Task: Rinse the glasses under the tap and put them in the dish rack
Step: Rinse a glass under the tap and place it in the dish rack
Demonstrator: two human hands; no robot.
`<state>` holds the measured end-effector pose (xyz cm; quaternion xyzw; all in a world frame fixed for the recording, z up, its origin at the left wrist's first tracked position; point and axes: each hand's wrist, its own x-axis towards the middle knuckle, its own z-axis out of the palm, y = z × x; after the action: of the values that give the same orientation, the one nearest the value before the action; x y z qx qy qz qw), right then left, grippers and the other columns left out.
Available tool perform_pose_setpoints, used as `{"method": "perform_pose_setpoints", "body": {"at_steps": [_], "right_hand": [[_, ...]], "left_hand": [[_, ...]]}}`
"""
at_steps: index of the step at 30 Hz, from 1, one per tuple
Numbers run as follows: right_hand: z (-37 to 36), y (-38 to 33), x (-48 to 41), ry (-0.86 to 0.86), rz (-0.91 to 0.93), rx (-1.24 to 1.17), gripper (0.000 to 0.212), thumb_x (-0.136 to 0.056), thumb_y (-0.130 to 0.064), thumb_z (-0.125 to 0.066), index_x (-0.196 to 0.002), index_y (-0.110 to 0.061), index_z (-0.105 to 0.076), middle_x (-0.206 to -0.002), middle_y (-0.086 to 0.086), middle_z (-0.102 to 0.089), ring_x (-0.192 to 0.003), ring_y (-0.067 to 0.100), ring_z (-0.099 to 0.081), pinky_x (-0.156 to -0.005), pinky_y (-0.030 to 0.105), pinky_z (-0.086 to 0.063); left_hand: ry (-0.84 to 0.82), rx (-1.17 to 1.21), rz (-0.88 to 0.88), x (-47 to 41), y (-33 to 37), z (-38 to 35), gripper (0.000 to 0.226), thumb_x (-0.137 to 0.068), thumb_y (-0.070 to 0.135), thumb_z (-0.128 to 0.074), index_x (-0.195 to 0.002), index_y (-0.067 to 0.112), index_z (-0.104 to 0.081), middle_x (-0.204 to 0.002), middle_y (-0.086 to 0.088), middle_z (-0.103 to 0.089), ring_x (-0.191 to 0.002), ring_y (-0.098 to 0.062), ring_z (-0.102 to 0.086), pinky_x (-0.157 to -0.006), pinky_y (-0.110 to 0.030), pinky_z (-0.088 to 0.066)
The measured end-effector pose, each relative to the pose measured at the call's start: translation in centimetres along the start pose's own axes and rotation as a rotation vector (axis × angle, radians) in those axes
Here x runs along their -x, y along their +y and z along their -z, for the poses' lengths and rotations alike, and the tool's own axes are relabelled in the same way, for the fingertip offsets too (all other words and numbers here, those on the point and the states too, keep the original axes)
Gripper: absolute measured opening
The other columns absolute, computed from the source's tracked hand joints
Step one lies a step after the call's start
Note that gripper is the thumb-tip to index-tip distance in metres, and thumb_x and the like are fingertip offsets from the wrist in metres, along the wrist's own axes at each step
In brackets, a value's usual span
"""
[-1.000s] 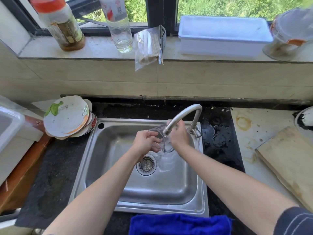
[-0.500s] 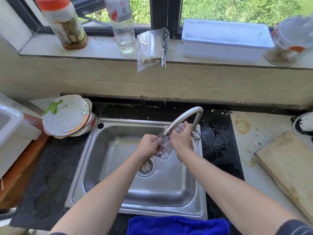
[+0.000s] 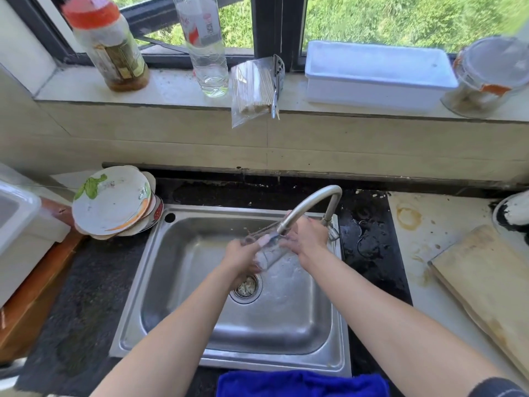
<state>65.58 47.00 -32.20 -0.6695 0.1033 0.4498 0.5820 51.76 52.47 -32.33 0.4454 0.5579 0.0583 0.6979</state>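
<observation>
A clear drinking glass [image 3: 270, 255] lies tilted over the steel sink [image 3: 183, 282], right under the spout of the curved metal tap [image 3: 309, 203]. My left hand [image 3: 243, 257] grips its lower end, and my right hand [image 3: 307, 239] holds its upper end beside the spout. Water wets the basin floor around the drain [image 3: 246, 286]. The glass is blurred, so its rim is hard to make out. A white plastic bin [image 3: 20, 224] stands at the far left edge; I cannot tell whether it is the dish rack.
Stacked plates [image 3: 111, 200] lean at the sink's back left corner. A wooden cutting board [image 3: 483, 287] lies on the right counter. A blue cloth [image 3: 300, 383] hangs at the front edge. Bottles [image 3: 108, 44], a bag of sticks [image 3: 252, 90] and a white box [image 3: 378, 73] line the windowsill.
Both hands have turned the glass under the spout, tipping it further onto its side. The left hand has slid lower along it. More water now lies in the basin.
</observation>
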Motion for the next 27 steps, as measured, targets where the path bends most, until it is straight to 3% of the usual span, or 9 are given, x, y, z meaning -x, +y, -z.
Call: {"method": "perform_pose_setpoints", "body": {"at_steps": [3,6,9,11,13,16,20,24,27], "right_hand": [[-0.4,0.0,0.5,0.018,0.026,-0.080,0.029,-0.090,-0.028,-0.065,-0.112,-0.009,-0.064,-0.104,0.011,-0.068,-0.076,0.019,-0.070,-0.080,0.045,-0.059],[-0.1,1.1,0.7,0.098,0.248,0.298,0.073,-0.085,-0.037,-0.067,-0.147,-0.023,-0.031,-0.151,0.002,-0.037,-0.133,0.022,-0.042,-0.108,0.047,-0.038],[0.5,2.0,0.6,0.060,0.320,0.447,0.089,-0.082,-0.044,-0.070,-0.152,-0.031,-0.016,-0.160,-0.003,-0.020,-0.144,0.022,-0.026,-0.114,0.050,-0.031],[0.7,1.3,-0.2,0.024,0.206,0.409,0.084,-0.082,-0.042,-0.068,-0.151,-0.026,-0.024,-0.156,0.001,-0.030,-0.136,0.025,-0.037,-0.104,0.043,-0.041],[1.1,-0.2,-0.6,0.031,0.071,0.317,0.084,-0.074,-0.045,-0.069,-0.146,-0.018,-0.035,-0.147,0.007,-0.043,-0.118,0.028,-0.053,-0.081,0.036,-0.052],[1.1,-0.3,-0.1,0.034,0.093,0.392,0.091,-0.076,-0.042,-0.070,-0.151,-0.024,-0.023,-0.149,0.005,-0.039,-0.109,0.026,-0.056,-0.087,0.042,-0.053],[-0.2,2.1,1.4,-0.086,0.073,0.391,0.110,-0.062,-0.043,-0.083,-0.148,-0.042,-0.015,-0.140,0.001,-0.048,-0.089,0.018,-0.067,-0.065,0.044,-0.062],[0.6,0.1,0.4,-0.032,-0.048,0.243,0.092,-0.083,-0.027,-0.069,-0.154,-0.027,-0.010,-0.130,0.008,-0.052,-0.088,0.023,-0.064,-0.063,0.033,-0.054],[0.8,0.3,0.7,-0.037,-0.026,0.191,0.090,-0.081,-0.020,-0.072,-0.152,-0.024,-0.017,-0.121,0.010,-0.059,-0.073,0.020,-0.066,-0.061,0.036,-0.058]], "left_hand": [[-0.234,0.118,0.113,0.9,0.3,-0.8,0.019,-0.095,0.018,-0.055,-0.102,0.001,-0.057,-0.077,-0.016,-0.067,-0.050,-0.017,-0.063,-0.043,-0.020,-0.046],[-0.094,-0.032,-0.099,0.6,0.9,-1.8,0.023,-0.097,0.006,-0.048,-0.079,0.002,-0.061,-0.055,-0.007,-0.064,-0.037,-0.011,-0.054,-0.036,-0.017,-0.037],[-0.002,-0.238,-0.225,0.1,0.8,-2.0,0.028,-0.098,0.006,-0.045,-0.077,-0.001,-0.062,-0.056,-0.009,-0.061,-0.035,-0.011,-0.052,-0.036,-0.020,-0.038],[0.043,-0.410,-0.324,0.2,0.7,-1.9,0.031,-0.097,0.009,-0.046,-0.074,-0.002,-0.064,-0.052,-0.008,-0.060,-0.033,-0.009,-0.051,-0.038,-0.020,-0.040],[0.062,-0.580,-0.434,0.8,0.7,-2.1,0.035,-0.094,0.008,-0.047,-0.064,0.000,-0.064,-0.045,-0.007,-0.057,-0.033,-0.010,-0.050,-0.041,-0.017,-0.041],[0.100,-0.684,-0.532,0.6,0.5,-2.1,0.030,-0.088,0.002,-0.046,-0.062,0.001,-0.062,-0.050,-0.007,-0.060,-0.043,-0.022,-0.060,-0.053,-0.025,-0.050],[0.196,-0.825,-0.636,-0.7,0.1,-1.2,0.022,-0.086,0.003,-0.045,-0.066,0.007,-0.052,-0.067,-0.016,-0.065,-0.065,-0.039,-0.061,-0.062,-0.043,-0.050],[0.140,-0.856,-0.723,-0.2,-0.8,-1.0,0.019,-0.086,0.007,-0.048,-0.087,0.011,-0.067,-0.068,-0.013,-0.065,-0.066,-0.035,-0.059,-0.059,-0.040,-0.050],[0.146,-0.853,-0.676,-0.3,-0.8,-0.5,0.019,-0.085,0.005,-0.053,-0.093,0.012,-0.068,-0.068,-0.006,-0.062,-0.066,-0.030,-0.056,-0.060,-0.037,-0.049]]}}
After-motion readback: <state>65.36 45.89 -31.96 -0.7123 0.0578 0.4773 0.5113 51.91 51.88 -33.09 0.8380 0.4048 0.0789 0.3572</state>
